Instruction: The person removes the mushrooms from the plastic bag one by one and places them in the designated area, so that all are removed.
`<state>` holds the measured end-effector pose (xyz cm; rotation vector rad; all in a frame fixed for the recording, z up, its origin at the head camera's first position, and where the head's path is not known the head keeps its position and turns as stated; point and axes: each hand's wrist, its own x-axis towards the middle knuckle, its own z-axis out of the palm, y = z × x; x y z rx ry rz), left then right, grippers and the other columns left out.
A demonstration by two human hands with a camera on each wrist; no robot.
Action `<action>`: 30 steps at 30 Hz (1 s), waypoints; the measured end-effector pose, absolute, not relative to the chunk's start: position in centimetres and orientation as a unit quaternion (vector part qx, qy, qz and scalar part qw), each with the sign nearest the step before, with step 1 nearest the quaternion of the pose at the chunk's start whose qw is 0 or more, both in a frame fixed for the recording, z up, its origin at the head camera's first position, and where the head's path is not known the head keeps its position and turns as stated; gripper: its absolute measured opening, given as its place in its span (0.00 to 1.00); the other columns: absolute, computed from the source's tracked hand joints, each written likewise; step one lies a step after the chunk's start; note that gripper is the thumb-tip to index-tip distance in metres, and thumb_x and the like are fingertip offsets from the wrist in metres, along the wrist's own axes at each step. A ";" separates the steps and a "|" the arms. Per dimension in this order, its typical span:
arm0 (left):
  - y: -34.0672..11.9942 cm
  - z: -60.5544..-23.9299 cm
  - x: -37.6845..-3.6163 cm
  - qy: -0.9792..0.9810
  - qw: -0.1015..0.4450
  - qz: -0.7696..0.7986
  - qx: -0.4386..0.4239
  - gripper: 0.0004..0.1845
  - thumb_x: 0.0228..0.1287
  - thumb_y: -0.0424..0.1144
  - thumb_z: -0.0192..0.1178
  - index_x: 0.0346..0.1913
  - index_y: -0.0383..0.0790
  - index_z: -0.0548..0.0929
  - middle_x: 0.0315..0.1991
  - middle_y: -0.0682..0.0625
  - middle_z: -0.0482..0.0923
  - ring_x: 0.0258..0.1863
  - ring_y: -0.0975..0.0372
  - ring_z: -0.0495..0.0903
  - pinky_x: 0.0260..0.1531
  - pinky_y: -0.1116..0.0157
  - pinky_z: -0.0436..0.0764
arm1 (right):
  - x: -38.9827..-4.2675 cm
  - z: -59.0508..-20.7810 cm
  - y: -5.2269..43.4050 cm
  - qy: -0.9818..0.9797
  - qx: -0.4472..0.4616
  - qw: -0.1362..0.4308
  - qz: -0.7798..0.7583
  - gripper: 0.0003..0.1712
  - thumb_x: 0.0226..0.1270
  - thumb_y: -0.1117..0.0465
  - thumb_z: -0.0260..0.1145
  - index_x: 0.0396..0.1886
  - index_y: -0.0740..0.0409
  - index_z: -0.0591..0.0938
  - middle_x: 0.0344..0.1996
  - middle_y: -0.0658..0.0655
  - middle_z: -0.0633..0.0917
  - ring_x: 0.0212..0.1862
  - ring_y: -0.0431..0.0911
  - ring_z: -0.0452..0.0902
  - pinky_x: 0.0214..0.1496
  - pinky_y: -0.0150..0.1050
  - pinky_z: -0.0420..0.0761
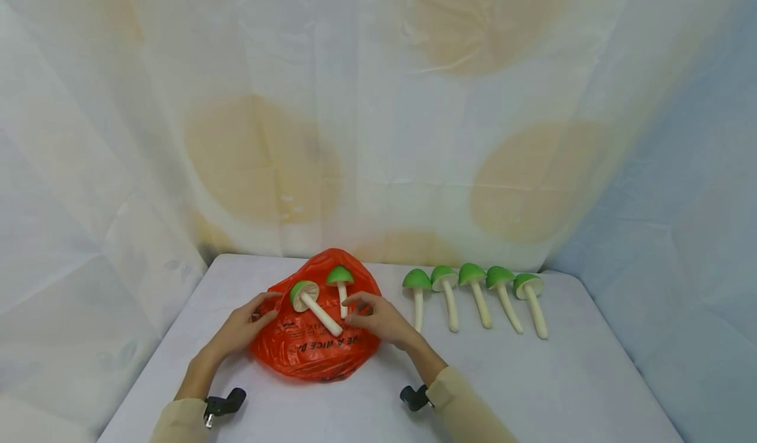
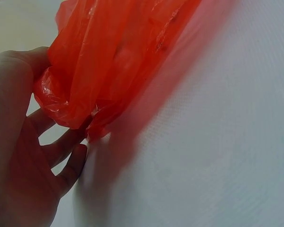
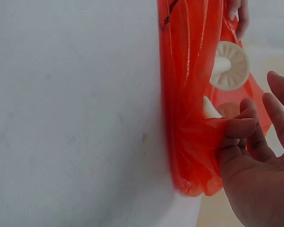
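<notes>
A red plastic bag (image 1: 296, 348) with printed lettering lies spread on the table. On it rest two toy mushrooms with green caps and white stems: a larger mushroom (image 1: 319, 313) lying slanted and a smaller mushroom (image 1: 340, 277) behind it to the right. My left hand (image 1: 239, 330) holds the bag's left edge, the gathered plastic (image 2: 75, 90) between thumb and fingers. At the right side my right hand (image 1: 381, 318) is over the bag, close to the smaller mushroom's stem. In the right wrist view its thumb and forefinger stand apart, while other fingers (image 3: 241, 126) bend against the bag's rim.
Right of the bag, several more green-capped mushrooms (image 1: 478, 292) lie in a row, stems toward me. The white-covered table (image 1: 520, 384) is bordered by a hanging spotted sheet (image 1: 378, 167) at the back and pale sheets at the sides.
</notes>
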<state>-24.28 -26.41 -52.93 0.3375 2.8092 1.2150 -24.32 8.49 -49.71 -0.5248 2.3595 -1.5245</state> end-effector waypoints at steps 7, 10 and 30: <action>-26.5 -53.0 -24.4 0.912 0.029 0.395 0.109 0.21 0.74 0.52 0.57 0.67 0.58 0.73 0.63 0.45 0.77 0.49 0.55 0.79 0.48 0.57 0.80 | -24.5 -50.2 7.8 0.824 -0.192 0.139 -0.514 0.19 0.68 0.54 0.69 0.57 0.51 0.82 0.38 0.53 0.81 0.43 0.49 0.75 0.38 0.38 0.78; -26.5 -53.1 -24.4 0.912 0.027 0.395 0.110 0.21 0.74 0.52 0.57 0.67 0.58 0.73 0.62 0.45 0.77 0.48 0.55 0.79 0.48 0.58 0.80 | -24.5 -50.2 7.4 0.830 -0.188 0.139 -0.507 0.19 0.68 0.54 0.70 0.56 0.51 0.82 0.39 0.53 0.82 0.42 0.48 0.76 0.39 0.38 0.77; -26.5 -53.2 -24.2 0.906 0.021 0.406 0.114 0.20 0.74 0.51 0.58 0.66 0.59 0.73 0.63 0.46 0.77 0.53 0.52 0.80 0.52 0.50 0.81 | -24.7 -51.3 5.8 0.862 -0.164 0.152 -0.454 0.22 0.58 0.54 0.78 0.52 0.48 0.84 0.32 0.47 0.82 0.34 0.41 0.76 0.33 0.35 0.77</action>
